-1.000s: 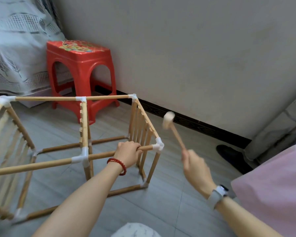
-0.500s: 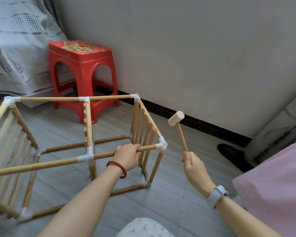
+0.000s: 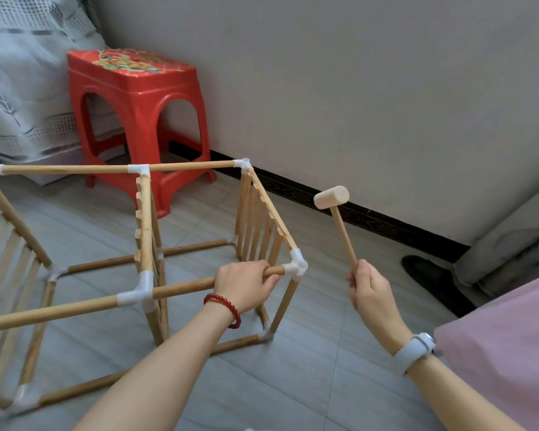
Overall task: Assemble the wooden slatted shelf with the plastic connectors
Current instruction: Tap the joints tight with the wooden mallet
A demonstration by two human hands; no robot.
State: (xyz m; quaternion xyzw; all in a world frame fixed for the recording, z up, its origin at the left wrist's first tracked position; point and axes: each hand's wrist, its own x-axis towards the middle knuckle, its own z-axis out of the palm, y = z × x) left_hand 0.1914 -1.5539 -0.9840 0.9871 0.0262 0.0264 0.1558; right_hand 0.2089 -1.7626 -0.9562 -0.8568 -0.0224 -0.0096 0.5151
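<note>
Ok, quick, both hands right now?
Left hand: grips the front rod.
Right hand: grips the mallet, head raised.

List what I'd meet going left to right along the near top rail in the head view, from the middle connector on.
Middle connector → left hand gripping the rail → corner connector → mallet, held clear of the frame → right hand gripping its handle.

No readable text; red stool [image 3: 137, 85] top bears colourful print, illegible.
</note>
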